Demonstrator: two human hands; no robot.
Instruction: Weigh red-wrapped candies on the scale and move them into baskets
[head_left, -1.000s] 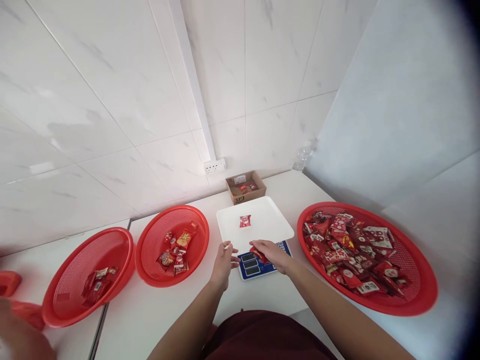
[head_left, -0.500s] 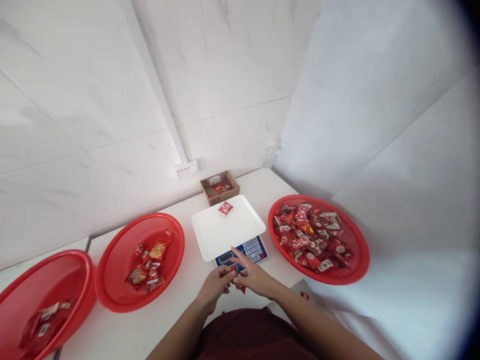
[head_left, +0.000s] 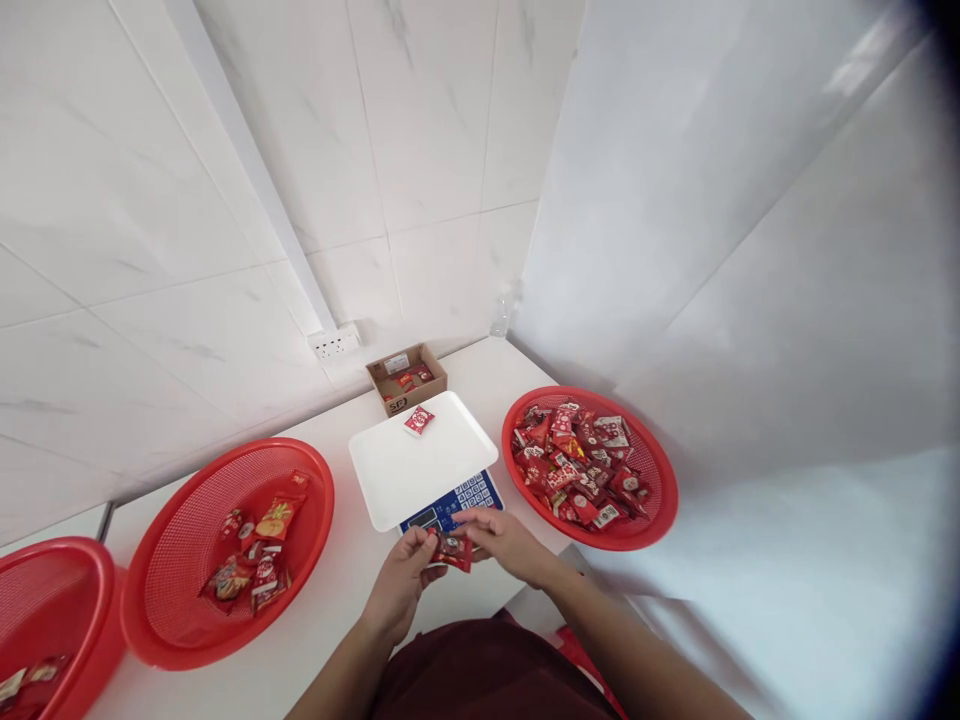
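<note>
Both my hands meet in front of the scale (head_left: 450, 500), just before its blue keypad. My left hand (head_left: 400, 580) and my right hand (head_left: 505, 541) pinch the two ends of one small red snack packet (head_left: 451, 549) between them. A single red packet (head_left: 418, 421) lies on the far part of the scale's white tray (head_left: 397, 475). The red basket (head_left: 656, 500) to the right is heaped with several red packets.
Left of the scale a red basket (head_left: 172, 630) holds several mixed packets; another red basket (head_left: 67, 570) is cut off at the far left. A small cardboard box (head_left: 397, 403) with packets, a wall socket (head_left: 334, 343) and a clear bottle (head_left: 500, 315) sit by the tiled wall.
My view has swung to the right. Both hands drew back from the scale's keypad toward me, and the packet that my right hand held is now gripped by both hands.
</note>
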